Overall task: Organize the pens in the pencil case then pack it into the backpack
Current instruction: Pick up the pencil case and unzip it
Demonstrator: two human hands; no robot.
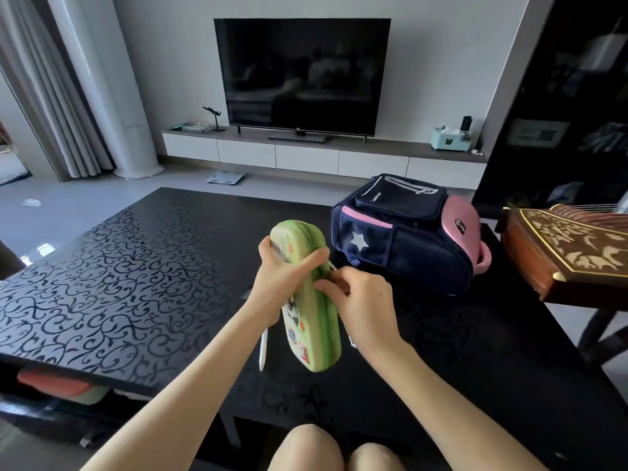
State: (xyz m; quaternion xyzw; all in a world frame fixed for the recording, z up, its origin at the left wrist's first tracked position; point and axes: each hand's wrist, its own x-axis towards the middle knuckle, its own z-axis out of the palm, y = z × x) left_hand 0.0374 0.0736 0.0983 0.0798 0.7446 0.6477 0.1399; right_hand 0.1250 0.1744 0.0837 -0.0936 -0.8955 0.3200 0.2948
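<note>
Head view: left hand point(278, 271) grips zipped pencil case point(307, 300)

A black flat-screen television point(301, 74) stands dark against the pale grey wall point(441, 62), on a long low cabinet with white drawers point(306, 158). Grey curtains point(44, 96) hang left beside a white round column point(112, 86). Daylight gleams on the glossy grey floor point(68, 205) and the black vine-patterned coffee table point(119, 283).
</note>
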